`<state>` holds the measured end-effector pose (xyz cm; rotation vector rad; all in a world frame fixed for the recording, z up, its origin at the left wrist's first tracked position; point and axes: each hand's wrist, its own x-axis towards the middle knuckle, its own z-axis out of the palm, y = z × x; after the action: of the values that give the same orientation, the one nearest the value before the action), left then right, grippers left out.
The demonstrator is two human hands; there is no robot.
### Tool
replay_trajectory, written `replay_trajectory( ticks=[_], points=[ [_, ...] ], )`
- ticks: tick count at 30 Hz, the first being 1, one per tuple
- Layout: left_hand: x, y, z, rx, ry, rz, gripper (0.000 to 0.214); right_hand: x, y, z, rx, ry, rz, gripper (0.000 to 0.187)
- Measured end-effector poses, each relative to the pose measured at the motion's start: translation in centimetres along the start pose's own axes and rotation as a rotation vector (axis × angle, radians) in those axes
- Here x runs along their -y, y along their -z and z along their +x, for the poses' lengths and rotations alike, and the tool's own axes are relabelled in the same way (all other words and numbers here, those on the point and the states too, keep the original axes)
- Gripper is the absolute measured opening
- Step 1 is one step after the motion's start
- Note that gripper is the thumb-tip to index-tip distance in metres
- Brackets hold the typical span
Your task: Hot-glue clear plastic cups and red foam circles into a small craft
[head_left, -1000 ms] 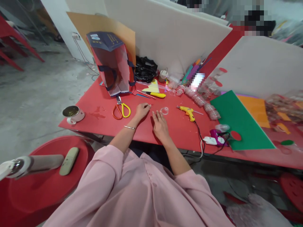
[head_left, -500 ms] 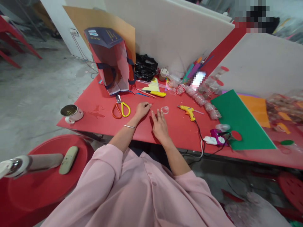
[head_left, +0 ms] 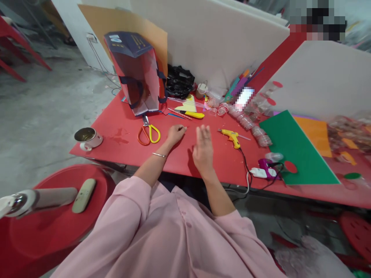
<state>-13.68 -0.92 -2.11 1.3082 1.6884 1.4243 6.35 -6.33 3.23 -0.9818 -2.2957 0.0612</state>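
Note:
My left hand rests on the red table with its fingers curled and pinched together; whatever they hold is too small to make out. A thin bracelet circles that wrist. My right hand is lifted a little off the table, fingers stretched out and empty, and it hides the small clear lid that lay beside it. Orange-and-yellow scissors lie left of my left hand. A yellow glue gun lies right of my right hand.
A red-and-blue paper bag stands at the back with a black bag. A metal cup sits at the left edge. Several clear lids, a yellow knife, green sheet and orange sheet lie right.
My right hand has lifted off the table and moved slightly right, now covering the small clear lid. My left hand has stayed where it was.

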Motion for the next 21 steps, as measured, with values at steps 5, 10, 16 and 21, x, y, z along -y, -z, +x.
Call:
replay_trajectory(
  ticks=[5,10,16,21],
  points=[
    [-0.7,0.4,-0.4,-0.009,-0.017,0.005,0.036,0.3,-3.1,-1.5,0.237,-0.119,-0.042,0.072],
    [-1.1,0.6,-0.6,-0.023,-0.022,0.006,0.035,0.1,-3.4,-1.6,0.247,-0.116,-0.043,0.065],
    [-0.6,0.4,-0.4,-0.043,-0.046,0.047,0.033,-0.5,-4.4,-2.1,0.127,-0.079,0.038,0.058],
    [-0.4,0.2,-0.4,-0.053,-0.071,0.111,0.033,-0.6,-4.8,-2.2,0.104,-0.059,0.089,0.056]
  ],
)
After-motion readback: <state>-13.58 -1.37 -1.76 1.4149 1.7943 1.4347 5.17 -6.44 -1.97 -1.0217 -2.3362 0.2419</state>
